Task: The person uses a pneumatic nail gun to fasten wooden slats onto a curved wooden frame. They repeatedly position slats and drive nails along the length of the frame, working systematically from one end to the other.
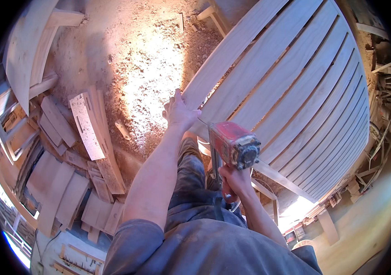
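My right hand (pixel 236 179) is wrapped round the handle of a red nail gun (pixel 230 140) with a dark, worn end cap. The gun's nose points away from me, close to the near ends of the pale wooden slats. My left hand (pixel 180 113) grips the near end of the outermost wooden slat (pixel 225 57), thumb and fingers apart on either side of its corner. This slat is one of several long boards lying side by side with narrow gaps, forming a large curved panel (pixel 291 87). The gun's body hides part of the panel's near edge.
Wood chips and sawdust (pixel 154 68) cover the floor ahead. Stacked curved boards (pixel 58 190) and a slotted wooden piece (pixel 87 123) lie to my left. A curved wooden frame (pixel 35 50) stands at far left. Scrap timber (pixel 390 87) is piled beyond the panel at right.
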The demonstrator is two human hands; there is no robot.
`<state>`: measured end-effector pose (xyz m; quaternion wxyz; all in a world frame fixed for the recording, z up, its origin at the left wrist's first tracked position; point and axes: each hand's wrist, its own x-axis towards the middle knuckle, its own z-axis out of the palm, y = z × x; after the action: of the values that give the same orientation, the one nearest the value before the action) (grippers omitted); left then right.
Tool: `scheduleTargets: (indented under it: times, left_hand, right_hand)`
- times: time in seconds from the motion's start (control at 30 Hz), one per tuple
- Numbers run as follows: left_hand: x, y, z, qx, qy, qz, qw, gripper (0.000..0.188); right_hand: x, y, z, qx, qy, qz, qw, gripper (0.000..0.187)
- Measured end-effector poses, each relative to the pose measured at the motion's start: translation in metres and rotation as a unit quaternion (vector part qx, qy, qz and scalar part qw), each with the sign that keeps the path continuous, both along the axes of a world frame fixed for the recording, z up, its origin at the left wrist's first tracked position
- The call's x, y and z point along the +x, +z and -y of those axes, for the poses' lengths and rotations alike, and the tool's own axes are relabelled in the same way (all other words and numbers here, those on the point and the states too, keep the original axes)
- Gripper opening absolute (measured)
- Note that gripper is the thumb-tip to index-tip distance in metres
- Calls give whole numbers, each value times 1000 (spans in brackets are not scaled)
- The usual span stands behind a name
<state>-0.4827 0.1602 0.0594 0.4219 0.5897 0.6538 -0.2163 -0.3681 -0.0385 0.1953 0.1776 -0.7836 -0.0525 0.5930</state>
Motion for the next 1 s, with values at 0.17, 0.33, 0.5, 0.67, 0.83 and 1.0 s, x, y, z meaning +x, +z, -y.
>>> scheduleTargets:
  times: [0.17,0.33,0.5,0.67,0.83,1.0]
  left_hand:
    - [-5,-11,3,2,18,13,1000,117]
    - [-5,-10,5,0,18,20,1000,118]
    - [-6,-7,7,18,10,25,999,119]
    - [-8,-13,8,28,6,39,999,121]
    - [-18,-21,8,35,10,58,998,123]
    - [-18,-23,4,37,-15,77,996,109]
  right_hand:
    - [-1,-12,2,59,42,34,997,6]
    - [14,0,-10,-31,21,-22,999,6]
    - [39,9,-1,52,31,82,995,5]
    - [91,-8,0,32,77,290,953,18]
    - [105,-21,-61,3,100,385,918,63]
    - [85,-86,-67,61,77,362,927,81]
